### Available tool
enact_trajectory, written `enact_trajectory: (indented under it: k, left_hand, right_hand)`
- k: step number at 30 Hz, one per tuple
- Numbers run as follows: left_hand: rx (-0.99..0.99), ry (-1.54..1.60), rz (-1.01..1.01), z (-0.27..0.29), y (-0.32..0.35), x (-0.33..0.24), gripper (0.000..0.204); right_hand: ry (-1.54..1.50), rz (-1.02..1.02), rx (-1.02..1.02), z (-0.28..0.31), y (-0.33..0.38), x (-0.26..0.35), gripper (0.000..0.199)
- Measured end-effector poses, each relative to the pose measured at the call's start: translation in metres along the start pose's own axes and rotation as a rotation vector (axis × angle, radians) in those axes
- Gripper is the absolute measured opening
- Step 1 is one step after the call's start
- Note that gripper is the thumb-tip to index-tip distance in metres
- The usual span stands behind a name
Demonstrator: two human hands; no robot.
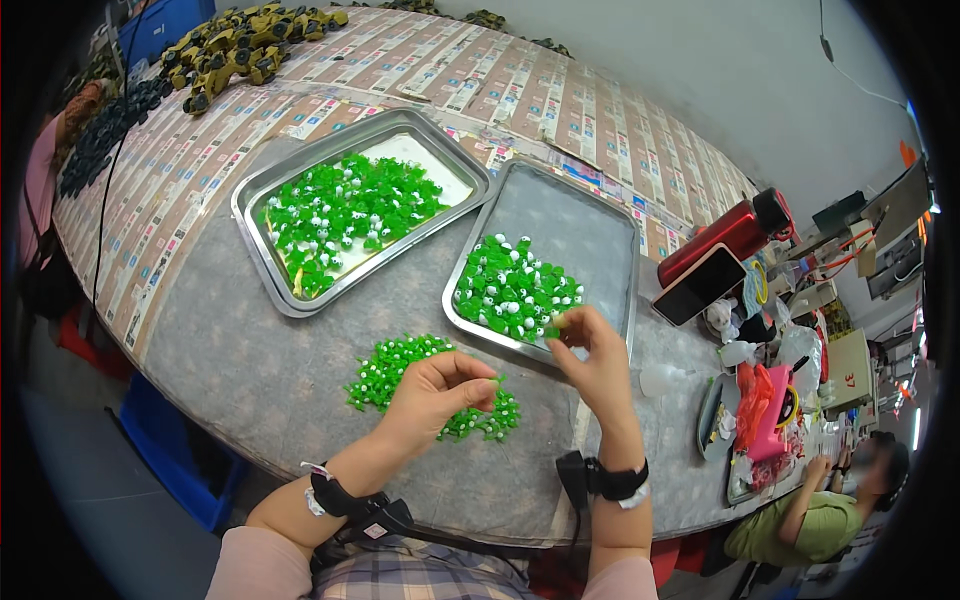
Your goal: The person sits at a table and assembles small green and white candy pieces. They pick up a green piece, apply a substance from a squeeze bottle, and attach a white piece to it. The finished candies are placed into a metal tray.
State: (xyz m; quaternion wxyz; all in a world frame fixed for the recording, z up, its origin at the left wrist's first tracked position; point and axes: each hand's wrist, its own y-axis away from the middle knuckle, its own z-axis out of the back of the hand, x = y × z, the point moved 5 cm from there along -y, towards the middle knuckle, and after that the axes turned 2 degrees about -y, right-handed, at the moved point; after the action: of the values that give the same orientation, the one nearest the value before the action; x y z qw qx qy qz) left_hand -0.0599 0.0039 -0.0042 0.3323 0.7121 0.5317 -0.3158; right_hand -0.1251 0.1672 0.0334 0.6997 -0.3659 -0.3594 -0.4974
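My left hand (432, 400) is closed in a pinch over a loose pile of small green pieces with white dots (395, 357) on the grey table cover. What its fingertips hold, if anything, is too small to name. At the near right corner of a metal tray (590, 200), my right hand (597, 362) pinches a small green piece (552, 333). That tray holds a heap of green pieces with white, eyeball-like balls (515, 285) in its near part. A second metal tray (262, 268), to the left, contains more green and white pieces (350, 205) over a white lining.
A red thermos flask (710, 245) lies at the right, with a smartphone (700, 284) leaning on it. Beyond are a pink basket (772, 410), bags and clutter. Another person (815, 520) sits at the far right. Yellow-black toy vehicles (235, 50) are piled far left.
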Motion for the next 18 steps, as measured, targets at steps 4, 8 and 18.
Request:
enact_trajectory:
  k: [4,8,18]
  left_hand:
    - [0.147,0.047,0.085,-0.004,0.004,0.009,0.012]
    - [0.216,0.067,0.156,-0.009,0.005,0.012,0.011]
    - [0.196,0.256,0.211,-0.011,0.004,0.015,0.010]
  right_hand:
    - [-0.465,-0.122,0.118,-0.016,0.032,0.010,0.018]
    - [-0.801,-0.253,0.225,-0.027,0.049,0.004,0.019]
    - [-0.979,-0.235,0.261,-0.043,0.053,0.005,0.022]
